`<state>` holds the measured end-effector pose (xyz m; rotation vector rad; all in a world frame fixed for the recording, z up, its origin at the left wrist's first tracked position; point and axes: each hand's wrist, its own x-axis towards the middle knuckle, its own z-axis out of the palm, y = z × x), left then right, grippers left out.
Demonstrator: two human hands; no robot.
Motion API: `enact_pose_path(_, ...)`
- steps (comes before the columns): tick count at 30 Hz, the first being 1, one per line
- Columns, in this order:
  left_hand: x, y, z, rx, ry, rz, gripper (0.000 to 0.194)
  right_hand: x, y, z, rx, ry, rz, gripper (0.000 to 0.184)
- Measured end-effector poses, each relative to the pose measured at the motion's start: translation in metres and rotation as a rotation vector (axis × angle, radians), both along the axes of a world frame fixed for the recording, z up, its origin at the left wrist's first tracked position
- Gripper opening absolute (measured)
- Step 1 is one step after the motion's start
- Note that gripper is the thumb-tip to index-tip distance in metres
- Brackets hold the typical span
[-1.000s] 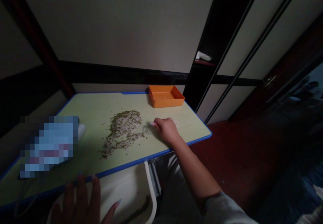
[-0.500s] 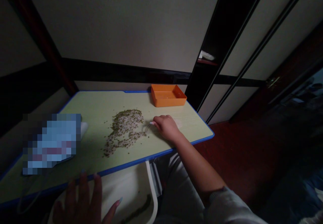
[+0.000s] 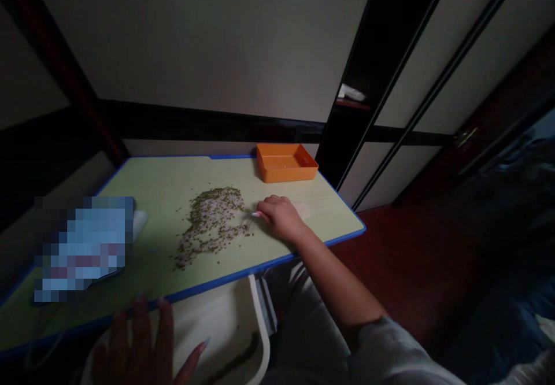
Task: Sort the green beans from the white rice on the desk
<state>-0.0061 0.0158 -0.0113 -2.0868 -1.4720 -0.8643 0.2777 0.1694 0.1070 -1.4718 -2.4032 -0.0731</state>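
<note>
A loose pile of small green-brown and pale grains [image 3: 217,206], probably beans mixed with something lighter, lies spread over the middle of the table [image 3: 160,182]. My right hand [image 3: 280,217] is at the right side of this pile, thumb and fingers pinched together. Something thin and greyish shows at its fingertips, too faint to name. Low on the left, my left hand [image 3: 139,341] is held with fingers spread, over the white tub [image 3: 260,321] below the table edge. Dark grains lie along the tub's inside corner.
An orange open box [image 3: 289,174] stands at the table's back right. On the left lies a blurred-out bluish item [image 3: 87,252] with a pale cord-like loop near it. A blue rim edges the table, and cabinet panels rise behind.
The whole view has shifted slightly. My right hand stays pinched beside the grains, with only a small movement at the fingertips. My left hand keeps about the same place and spread.
</note>
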Motion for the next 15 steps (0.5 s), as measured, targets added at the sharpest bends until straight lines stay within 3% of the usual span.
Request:
enact_pose_path(9, -0.001, -0.002, -0.001, -0.044, -0.018, 0.010, 0.084, 0.006, -0.001, -0.007, 0.007, 0.070, 0.060, 0.025)
enact_pose_path(15, 0.000, -0.003, 0.000, -0.048, -0.020, 0.015, 0.084, 0.017, -0.005, -0.009, 0.012, 0.135, -0.029, 0.026)
